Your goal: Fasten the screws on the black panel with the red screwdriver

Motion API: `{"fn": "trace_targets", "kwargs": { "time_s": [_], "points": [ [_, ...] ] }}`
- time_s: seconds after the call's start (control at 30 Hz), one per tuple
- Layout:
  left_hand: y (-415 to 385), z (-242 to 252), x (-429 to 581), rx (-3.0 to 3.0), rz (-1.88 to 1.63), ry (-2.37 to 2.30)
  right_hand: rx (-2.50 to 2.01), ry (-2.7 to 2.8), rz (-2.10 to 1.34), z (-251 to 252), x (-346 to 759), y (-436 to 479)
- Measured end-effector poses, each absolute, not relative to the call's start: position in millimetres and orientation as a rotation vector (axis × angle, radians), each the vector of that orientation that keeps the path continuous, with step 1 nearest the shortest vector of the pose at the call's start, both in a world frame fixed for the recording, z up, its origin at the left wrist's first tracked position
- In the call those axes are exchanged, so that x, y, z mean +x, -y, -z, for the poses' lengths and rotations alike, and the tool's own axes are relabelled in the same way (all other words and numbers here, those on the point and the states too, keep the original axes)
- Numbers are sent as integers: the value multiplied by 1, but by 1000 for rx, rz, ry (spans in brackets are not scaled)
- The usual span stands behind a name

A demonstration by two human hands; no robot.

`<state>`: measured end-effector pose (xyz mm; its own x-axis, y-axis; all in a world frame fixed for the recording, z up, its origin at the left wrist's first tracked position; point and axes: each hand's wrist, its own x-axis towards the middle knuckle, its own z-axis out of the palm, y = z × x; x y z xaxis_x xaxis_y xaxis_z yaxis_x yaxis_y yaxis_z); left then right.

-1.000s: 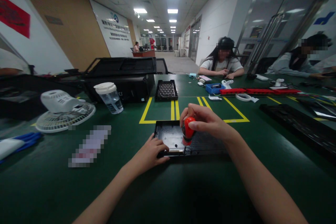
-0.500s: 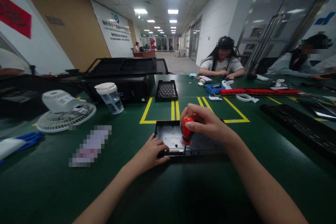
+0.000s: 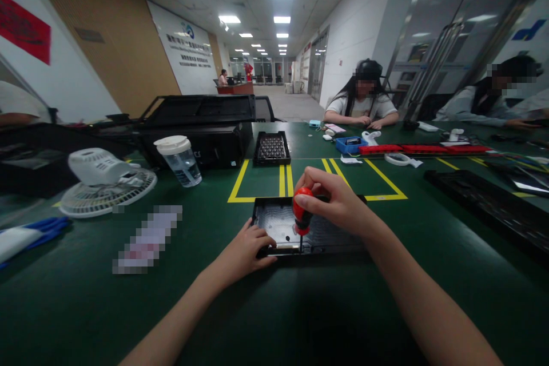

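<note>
My right hand (image 3: 337, 203) is closed around a short screwdriver (image 3: 302, 213) with a red and black handle. It stands upright, its tip down at the near edge of a flat black panel (image 3: 274, 223) lying on the green table (image 3: 86, 297). My left hand (image 3: 246, 249) rests on the panel's near left corner, fingers curled over its edge and pressing it down.
A small black tray of screws (image 3: 271, 147) sits beyond the yellow floor-tape markings. A black computer case (image 3: 201, 126), a clear lidded cup (image 3: 179, 159) and a white fan (image 3: 105, 180) stand at the left. Two other people sit at the far right, with red and blue trays (image 3: 412, 148) before them.
My right hand has turned on the screwdriver handle, and the handle has leaned slightly left. My left hand and the panel have stayed put.
</note>
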<state>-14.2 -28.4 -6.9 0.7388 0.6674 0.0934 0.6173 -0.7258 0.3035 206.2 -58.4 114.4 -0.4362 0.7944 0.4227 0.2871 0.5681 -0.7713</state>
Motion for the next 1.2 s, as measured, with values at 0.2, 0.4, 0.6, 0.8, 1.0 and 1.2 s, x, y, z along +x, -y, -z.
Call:
{"fn": "trace_targets", "kwargs": {
  "time_s": [0.2,0.4,0.6,0.8,1.0,1.2],
  "points": [
    [28,7,-13,2689,-277,-1021,-939,1947,-636,-113,202,59],
    [27,8,-13,2685,-270,-1023,-1034,1961,-477,-112,200,60],
    [26,9,-13,2677,-270,-1019,-1155,1904,-297,-110,199,60],
    [28,6,-13,2682,-267,-1011,-1173,1874,-281,-109,199,58],
    [27,9,-14,2683,-275,-1005,-1154,1834,-446,-111,199,58],
    [27,9,-15,2711,-277,-1004,-962,1875,-739,-109,198,55]
  ]
}}
